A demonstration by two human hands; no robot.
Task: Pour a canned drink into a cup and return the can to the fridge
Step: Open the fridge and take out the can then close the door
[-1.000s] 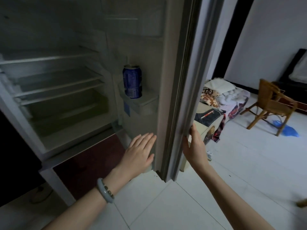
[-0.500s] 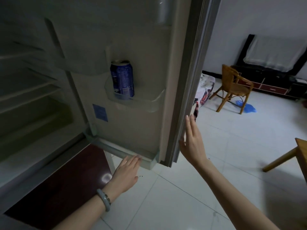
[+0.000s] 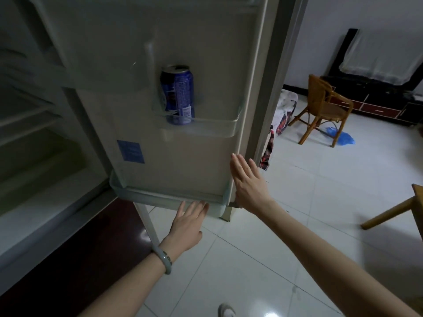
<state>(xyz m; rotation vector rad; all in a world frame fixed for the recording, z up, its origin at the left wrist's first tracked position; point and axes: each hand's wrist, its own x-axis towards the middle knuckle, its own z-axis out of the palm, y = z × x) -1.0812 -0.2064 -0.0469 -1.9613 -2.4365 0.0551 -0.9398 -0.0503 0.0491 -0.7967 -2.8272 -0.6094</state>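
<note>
A blue drink can (image 3: 177,94) stands upright in the clear shelf (image 3: 212,125) on the inside of the open fridge door (image 3: 183,165). Flat against the door's outer edge lies my right hand (image 3: 248,181), fingers straight and pointing up. My left hand (image 3: 186,225), a pale bangle on its wrist, reaches below the door's bottom rim with fingers extended; it holds nothing. The fridge's bare inner shelves (image 3: 25,124) show at the left. No cup is in view.
A wicker chair (image 3: 325,108) stands on the white tile floor at the right, with a blue bag (image 3: 341,137) beside it. A dark low cabinet (image 3: 377,104) runs along the far wall. A wooden table leg (image 3: 389,210) juts in at the right edge.
The fridge door has swung toward the fridge body, showing more of its inner face. My right hand stays on its edge; my left hand dropped below the door's bottom.
</note>
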